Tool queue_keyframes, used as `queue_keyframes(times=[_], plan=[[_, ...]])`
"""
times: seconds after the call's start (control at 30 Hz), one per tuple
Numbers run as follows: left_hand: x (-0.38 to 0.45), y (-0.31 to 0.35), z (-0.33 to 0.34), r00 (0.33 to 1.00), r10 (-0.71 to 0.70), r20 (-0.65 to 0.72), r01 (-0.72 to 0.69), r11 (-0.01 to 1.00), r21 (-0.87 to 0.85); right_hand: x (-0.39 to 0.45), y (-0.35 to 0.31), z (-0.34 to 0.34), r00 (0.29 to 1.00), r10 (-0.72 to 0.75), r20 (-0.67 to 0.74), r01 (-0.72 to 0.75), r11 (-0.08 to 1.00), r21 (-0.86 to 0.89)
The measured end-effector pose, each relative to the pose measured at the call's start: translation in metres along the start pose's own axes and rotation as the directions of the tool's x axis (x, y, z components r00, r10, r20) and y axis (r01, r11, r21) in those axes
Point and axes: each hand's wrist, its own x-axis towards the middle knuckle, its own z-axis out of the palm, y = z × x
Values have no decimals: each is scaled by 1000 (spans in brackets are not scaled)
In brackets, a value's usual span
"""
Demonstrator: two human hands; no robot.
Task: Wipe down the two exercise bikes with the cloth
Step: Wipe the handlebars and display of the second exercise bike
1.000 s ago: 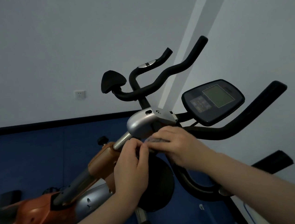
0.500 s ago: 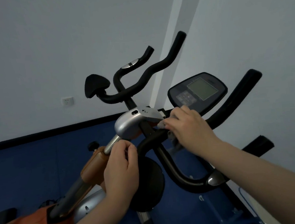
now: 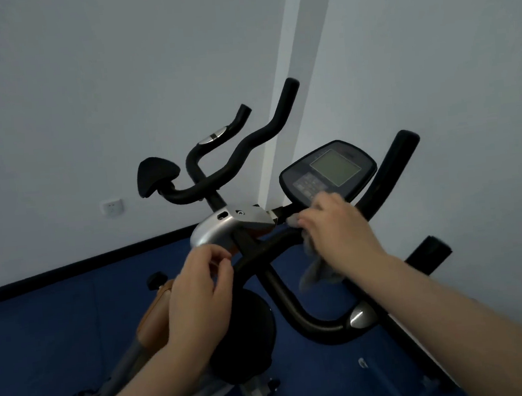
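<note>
Nearest: left hand (image 3: 198, 285), fingers loosely curled, thumb and forefinger close together near the near bike's black handlebar (image 3: 280, 294); cannot tell if it touches the bar or pinches anything. Right hand (image 3: 334, 223) grips the grey cloth (image 3: 318, 270), bunched over the bar just below the console (image 3: 328, 171); a loose tail of cloth hangs under the wrist. Cloth sits at the bar's middle, beside the silver stem cover (image 3: 224, 228).

Progress, judged: mid-wipe on the near bike's handlebar/console zone. Console screen, outer grips, orange frame (image 3: 156, 317), flywheel housing likely left. Second bike (image 3: 219, 170) behind, with black bars and pad, shows no cloth on it; probably not done, can't confirm.

Floor (image 3: 59, 326) blue, dark skirting along it. Walls (image 3: 86, 86) plain pale grey, corner behind console, white socket (image 3: 112, 207) low at left. Dim light.
</note>
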Motion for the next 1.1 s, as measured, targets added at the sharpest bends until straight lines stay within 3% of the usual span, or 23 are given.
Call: queue_keyframes(times=[0.1,0.23,0.3,0.37,0.43,0.53,0.7,0.73,0.87,1.03,1.1], plan=[[23,18,3,998,55,40,-54,998,-28,7,18,-23,993,118,4,-117,991,-70],[51,38,20,967,78,242,-85,996,20,30,21,-50,936,197,-293,-204,979,8],[55,39,26,939,74,335,-98,994,56,30,17,-41,923,280,-263,-281,959,35],[53,33,25,911,103,398,-148,985,85,13,5,-16,904,408,-127,-410,912,12],[51,27,21,889,151,431,-201,977,73,-6,-6,6,883,433,-183,-452,889,-75],[51,25,16,887,165,431,-189,982,13,-13,-7,8,796,504,-335,-547,836,-43],[50,26,17,842,222,492,-248,969,-13,-8,-28,11,632,693,-348,-660,716,227],[50,26,17,834,232,500,-259,966,-15,-12,-42,17,621,714,-323,-650,700,296],[55,20,18,806,222,548,-228,972,-59,-17,-55,11,730,668,-147,-541,695,473],[59,13,21,798,133,587,-45,986,-163,-7,-34,-5,548,789,-277,-680,614,401],[59,10,23,790,155,594,-62,983,-174,-10,-70,20,625,752,-208,-645,648,405]])
